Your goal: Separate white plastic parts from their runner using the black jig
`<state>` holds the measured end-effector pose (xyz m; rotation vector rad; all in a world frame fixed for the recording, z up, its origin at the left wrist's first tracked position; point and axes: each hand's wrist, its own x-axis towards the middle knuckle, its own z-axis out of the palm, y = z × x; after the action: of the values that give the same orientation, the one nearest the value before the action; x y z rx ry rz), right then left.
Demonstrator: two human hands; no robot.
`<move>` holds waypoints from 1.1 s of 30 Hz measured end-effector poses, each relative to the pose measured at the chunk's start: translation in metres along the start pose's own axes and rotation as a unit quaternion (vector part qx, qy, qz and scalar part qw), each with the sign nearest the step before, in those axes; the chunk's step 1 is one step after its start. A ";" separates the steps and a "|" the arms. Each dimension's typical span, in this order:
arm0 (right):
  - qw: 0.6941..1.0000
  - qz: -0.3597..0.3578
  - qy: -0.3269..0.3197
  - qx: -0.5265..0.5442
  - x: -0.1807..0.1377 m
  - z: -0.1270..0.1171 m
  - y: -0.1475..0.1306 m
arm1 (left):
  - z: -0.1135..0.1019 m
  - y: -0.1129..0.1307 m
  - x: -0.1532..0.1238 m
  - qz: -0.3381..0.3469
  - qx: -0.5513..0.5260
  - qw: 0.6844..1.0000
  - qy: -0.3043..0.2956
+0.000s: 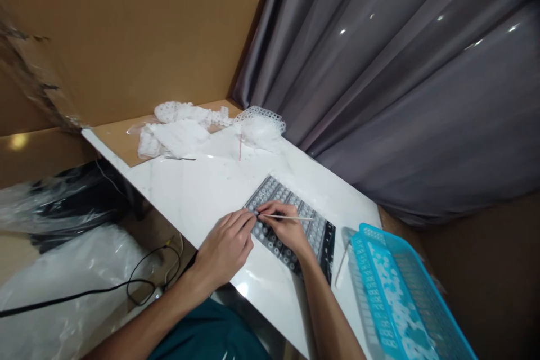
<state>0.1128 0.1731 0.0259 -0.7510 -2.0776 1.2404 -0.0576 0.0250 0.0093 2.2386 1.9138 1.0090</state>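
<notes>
A dark tray (275,183) filled with rows of small, round, whitish pieces lies on the white table, black along its right end. My right hand (289,232) is over its middle, closed around a thin white stick (299,217) that slants out to the right. The tip at the fingers looks dark. My left hand (230,242) rests at the tray's left edge with its fingers pressed together. Its fingertips almost meet those of the right hand among the round pieces. Whatever they pinch is too small to make out.
White perforated pieces and plastic bags (181,134) lie at the table's far end, with metal tweezers (180,158) and a red stick (240,147) nearby. A blue basket (415,256) holding white bits stands at right, another thin stick (342,264) beside it. A grey curtain (358,67) hangs behind.
</notes>
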 end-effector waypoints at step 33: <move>0.998 -0.045 0.013 -0.053 0.009 0.018 -0.012 | 0.000 0.001 -0.004 -0.007 -0.018 0.999 0.035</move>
<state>0.0917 0.1648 0.0320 -0.7090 -2.1456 1.0739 -0.0565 0.0210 0.0074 2.1950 1.9200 1.1262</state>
